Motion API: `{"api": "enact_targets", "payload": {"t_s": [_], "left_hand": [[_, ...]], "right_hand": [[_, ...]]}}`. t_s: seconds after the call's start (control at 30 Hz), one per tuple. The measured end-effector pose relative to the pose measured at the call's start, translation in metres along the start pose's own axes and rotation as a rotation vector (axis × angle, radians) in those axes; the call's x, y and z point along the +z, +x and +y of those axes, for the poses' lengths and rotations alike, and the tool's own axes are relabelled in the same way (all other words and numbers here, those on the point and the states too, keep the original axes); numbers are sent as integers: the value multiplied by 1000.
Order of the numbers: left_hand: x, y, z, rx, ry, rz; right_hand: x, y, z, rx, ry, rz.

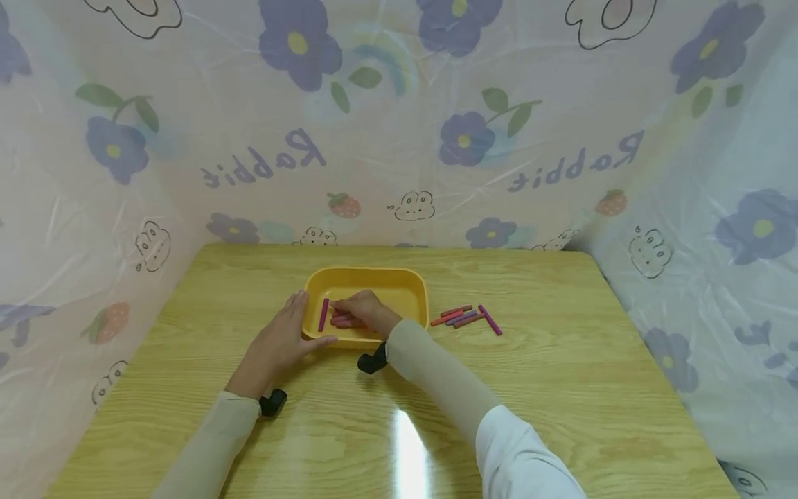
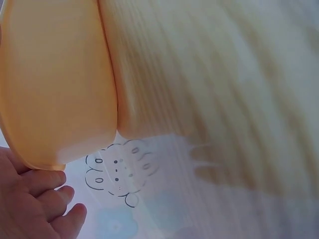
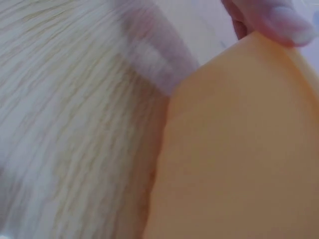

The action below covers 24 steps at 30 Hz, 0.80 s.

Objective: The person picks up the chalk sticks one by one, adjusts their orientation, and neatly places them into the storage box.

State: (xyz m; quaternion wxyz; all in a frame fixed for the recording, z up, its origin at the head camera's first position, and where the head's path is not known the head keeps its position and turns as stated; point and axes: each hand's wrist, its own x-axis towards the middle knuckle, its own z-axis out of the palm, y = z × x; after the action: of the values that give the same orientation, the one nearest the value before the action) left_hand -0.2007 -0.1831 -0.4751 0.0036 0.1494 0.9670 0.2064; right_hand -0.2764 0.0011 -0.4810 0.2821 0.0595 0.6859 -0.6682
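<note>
A shallow yellow tray sits on the table. My left hand rests at its near left corner, fingers along the left side and thumb extended along the near rim. In the left wrist view, the left fingers touch the tray's edge. My right hand reaches inside, its fingertips pinching a short reddish stick that they partly hide. Other reddish-pink sticks lie under that hand. A purple-magenta stick lies apart near the tray's left wall. The right wrist view shows the tray wall and a thumb on its rim.
Right of the tray, several short sticks lie in a loose group on the table, among them a red-orange stick and a magenta stick. The wooden table is surrounded by a printed curtain at the back and sides.
</note>
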Motion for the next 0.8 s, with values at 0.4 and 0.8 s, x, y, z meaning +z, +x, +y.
{"api": "enact_targets", "payload": {"t_s": [0.4,0.8], "left_hand": [[-4,2,5,-38,-4,-42],[-6,0,5,-24,6,-46]], "right_hand": [[-17,-18,-23,-234,46,-24],[-111,-70,-49,-280,-190,-134]]}}
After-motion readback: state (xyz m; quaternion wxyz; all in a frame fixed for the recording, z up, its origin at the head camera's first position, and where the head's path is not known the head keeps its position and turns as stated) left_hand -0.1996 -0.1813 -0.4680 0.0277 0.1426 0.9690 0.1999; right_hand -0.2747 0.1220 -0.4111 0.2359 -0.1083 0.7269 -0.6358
